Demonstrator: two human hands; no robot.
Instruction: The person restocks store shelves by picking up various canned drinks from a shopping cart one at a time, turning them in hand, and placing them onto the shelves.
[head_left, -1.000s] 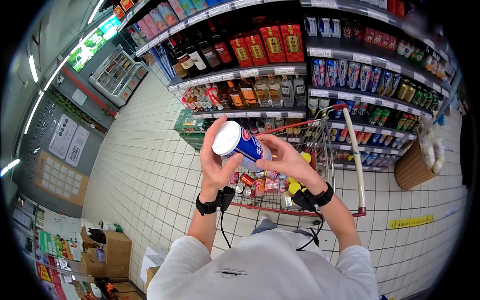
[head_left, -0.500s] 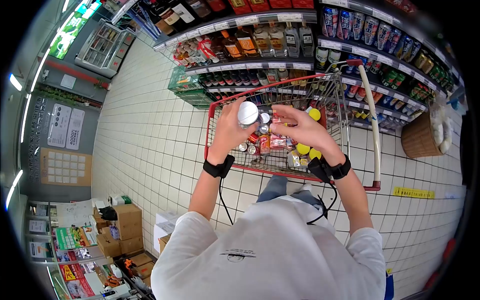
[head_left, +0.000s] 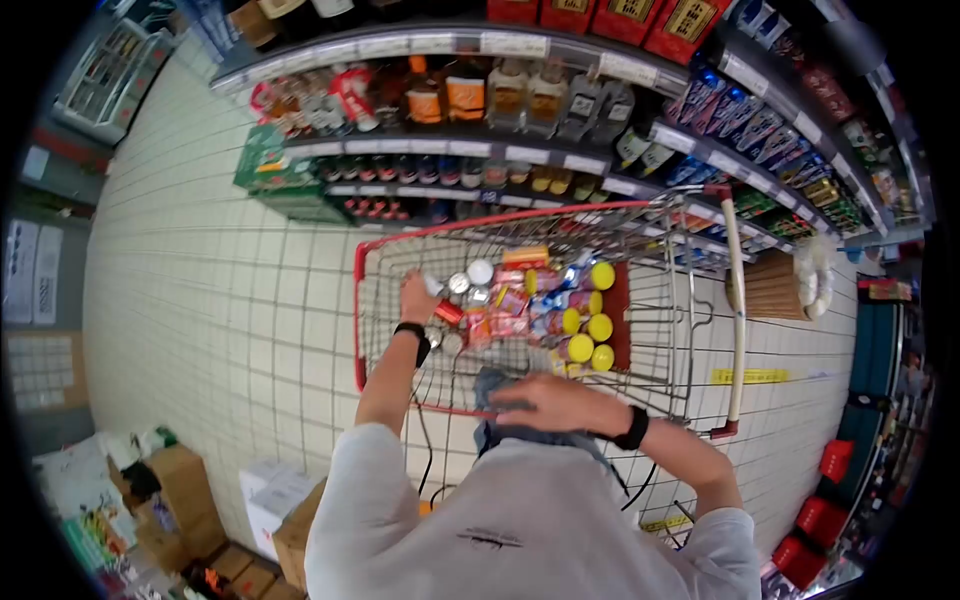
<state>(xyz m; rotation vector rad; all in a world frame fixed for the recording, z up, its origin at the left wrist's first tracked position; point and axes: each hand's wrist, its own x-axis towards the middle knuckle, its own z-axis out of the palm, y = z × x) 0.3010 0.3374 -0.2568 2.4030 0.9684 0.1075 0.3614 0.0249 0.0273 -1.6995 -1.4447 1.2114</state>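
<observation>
Left grip (head_left: 416, 298), near the cart's left edge (head_left: 360, 322), touches a whitish item (head_left: 432, 284) on its right; whether grasped, I cannot tell.

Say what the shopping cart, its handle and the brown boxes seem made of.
Shopping cart: likely metal wire with a slight sheen, given its thin grey bars. Handle: perhaps smooth plastic, evenly pale. Brown boxes: apparently matte cardboard, from flat tan sides.

Your clear way in is from above, through the open top of the cart (head_left: 360, 320). Yellow-lidded containers (head_left: 600, 327) crowd the side by the red panel (head_left: 623, 342); the near rim (head_left: 450, 409) passes below your right hand (head_left: 550, 403).
</observation>
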